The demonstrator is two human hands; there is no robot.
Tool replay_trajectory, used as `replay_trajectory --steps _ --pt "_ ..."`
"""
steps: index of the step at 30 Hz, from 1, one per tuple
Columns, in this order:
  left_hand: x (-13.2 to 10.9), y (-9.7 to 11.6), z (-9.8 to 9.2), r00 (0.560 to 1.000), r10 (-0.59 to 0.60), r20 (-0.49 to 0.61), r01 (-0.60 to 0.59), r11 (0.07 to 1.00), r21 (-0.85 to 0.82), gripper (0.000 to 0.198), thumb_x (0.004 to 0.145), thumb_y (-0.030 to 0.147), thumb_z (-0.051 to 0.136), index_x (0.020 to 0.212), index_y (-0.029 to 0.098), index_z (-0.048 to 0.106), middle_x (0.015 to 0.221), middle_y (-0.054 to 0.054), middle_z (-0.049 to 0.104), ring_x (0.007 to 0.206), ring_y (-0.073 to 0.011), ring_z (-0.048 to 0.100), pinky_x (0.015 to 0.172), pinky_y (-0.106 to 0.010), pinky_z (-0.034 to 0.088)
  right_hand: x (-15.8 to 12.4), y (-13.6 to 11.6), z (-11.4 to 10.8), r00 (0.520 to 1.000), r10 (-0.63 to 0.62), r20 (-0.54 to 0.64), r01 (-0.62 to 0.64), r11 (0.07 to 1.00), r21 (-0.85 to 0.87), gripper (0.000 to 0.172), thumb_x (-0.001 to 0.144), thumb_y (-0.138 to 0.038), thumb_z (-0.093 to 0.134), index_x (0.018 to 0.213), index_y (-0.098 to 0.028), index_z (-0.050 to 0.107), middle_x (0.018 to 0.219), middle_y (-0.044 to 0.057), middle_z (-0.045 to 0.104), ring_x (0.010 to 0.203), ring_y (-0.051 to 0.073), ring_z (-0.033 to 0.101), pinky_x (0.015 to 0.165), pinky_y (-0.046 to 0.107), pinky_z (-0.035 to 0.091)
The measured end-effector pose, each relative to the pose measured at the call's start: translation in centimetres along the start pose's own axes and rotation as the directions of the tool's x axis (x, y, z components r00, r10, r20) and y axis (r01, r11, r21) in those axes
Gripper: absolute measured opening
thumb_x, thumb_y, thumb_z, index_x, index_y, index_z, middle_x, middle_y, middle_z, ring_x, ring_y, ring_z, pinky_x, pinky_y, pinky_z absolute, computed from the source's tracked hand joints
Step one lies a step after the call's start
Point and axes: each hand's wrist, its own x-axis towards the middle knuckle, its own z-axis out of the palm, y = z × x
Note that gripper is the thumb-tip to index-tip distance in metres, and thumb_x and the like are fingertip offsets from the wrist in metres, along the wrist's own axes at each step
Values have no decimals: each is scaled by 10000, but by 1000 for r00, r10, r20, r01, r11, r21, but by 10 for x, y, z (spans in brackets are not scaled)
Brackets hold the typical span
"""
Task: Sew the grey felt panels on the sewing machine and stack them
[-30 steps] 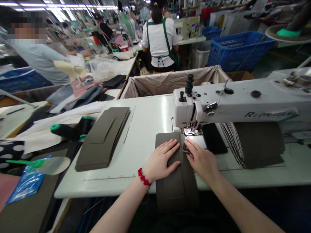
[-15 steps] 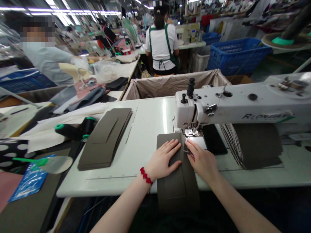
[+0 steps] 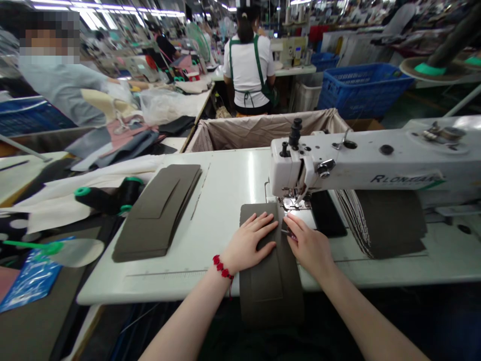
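Note:
A long grey-brown fabric piece (image 3: 268, 286) lies under the needle of a white sewing machine (image 3: 361, 163) and hangs over the table's front edge. My left hand (image 3: 250, 243) lies flat on the piece, fingers spread, a red bead bracelet on the wrist. My right hand (image 3: 308, 245) rests on the piece's right edge just below the presser foot (image 3: 295, 203), fingers pinched on a small metal tool (image 3: 287, 232).
A stack of the same grey-brown pieces (image 3: 158, 213) lies on the white table (image 3: 225, 190) to the left, another stack (image 3: 383, 223) under the machine arm. Black thread cones (image 3: 107, 198) lie far left. A lined bin (image 3: 263, 128) stands behind. Other people work at tables beyond.
Both hands stay on the piece in nearly the same place. The view has shifted slightly; the person at the left has moved a little.

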Motion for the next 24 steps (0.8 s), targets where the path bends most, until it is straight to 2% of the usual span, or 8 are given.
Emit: replay_trajectory --steps 12,24 --pt "-3 0 0 999 -7 -44 7 1000 -10 418 935 336 493 1350 293 507 1456 3 451 1418 -220 281 1199 -482 134 0 0 0 1000 8 1 -8 1000 -8 434 920 -254 443 1351 -270 493 1404 11 515 945 176 659 708 304 536" --pt "-4 0 -1 998 -15 -58 15 1000 -1 401 935 319 490 1335 311 524 1432 5 479 1412 -225 294 1198 -494 117 1 -1 -2 1000 4 -4 -4 1000 -16 415 934 -270 430 1342 -267 504 1405 16 516 948 182 660 670 291 523"
